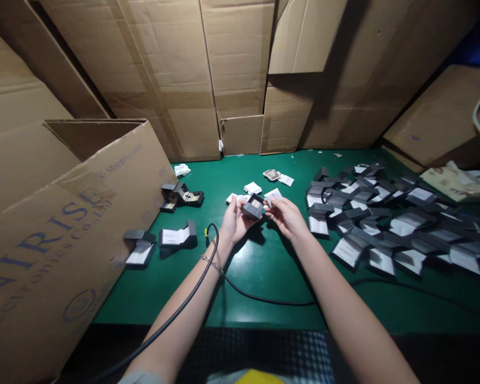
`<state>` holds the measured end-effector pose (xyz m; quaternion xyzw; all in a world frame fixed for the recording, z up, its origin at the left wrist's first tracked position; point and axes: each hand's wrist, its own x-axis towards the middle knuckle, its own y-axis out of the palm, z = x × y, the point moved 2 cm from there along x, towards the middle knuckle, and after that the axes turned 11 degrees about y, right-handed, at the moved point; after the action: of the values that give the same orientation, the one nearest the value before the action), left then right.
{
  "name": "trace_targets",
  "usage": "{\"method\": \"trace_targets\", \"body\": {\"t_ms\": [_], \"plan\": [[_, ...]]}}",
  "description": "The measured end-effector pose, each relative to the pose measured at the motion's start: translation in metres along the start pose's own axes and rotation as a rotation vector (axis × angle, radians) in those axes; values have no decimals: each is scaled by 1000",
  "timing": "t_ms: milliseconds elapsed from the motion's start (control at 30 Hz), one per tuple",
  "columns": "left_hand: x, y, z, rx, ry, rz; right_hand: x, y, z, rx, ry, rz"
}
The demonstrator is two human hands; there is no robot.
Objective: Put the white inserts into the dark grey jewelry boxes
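In the middle of the view my left hand (236, 221) is closed round a small dark grey box (253, 207), tilted so that its pale inside shows. What lies inside it is too small to make out. Just right of the box, my right hand (286, 216) pinches a white card (273, 197) between thumb and fingers. Beyond both hands, several white cards (253, 188) lie on the green table (264, 266). Past them rest a crumpled pale packet (272, 174) and another white piece.
Many open dark boxes with white inserts (360, 200) crowd the right side. Several more boxes (178, 234) stand at left, beside a large carton (104, 213). A black cable (264, 302) crosses the table and my left forearm. Cardboard (164, 69) walls the back.
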<state>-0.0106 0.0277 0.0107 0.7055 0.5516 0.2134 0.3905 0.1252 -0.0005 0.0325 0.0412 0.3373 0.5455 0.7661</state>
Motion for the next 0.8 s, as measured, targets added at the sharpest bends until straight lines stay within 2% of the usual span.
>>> {"method": "trace_targets", "body": {"t_ms": [167,300,567,800], "plan": [[-3,2,-2,51,35,22,-3,4,0,5,-9,21],[-6,7,-1,49,-26,36,-1,3,-2,-13,-64,3],[-6,10,0,46,-29,27,-2,1,-2,-426,-249,91],[-6,7,-2,122,26,19,0,3,-7,-550,-309,80]]}}
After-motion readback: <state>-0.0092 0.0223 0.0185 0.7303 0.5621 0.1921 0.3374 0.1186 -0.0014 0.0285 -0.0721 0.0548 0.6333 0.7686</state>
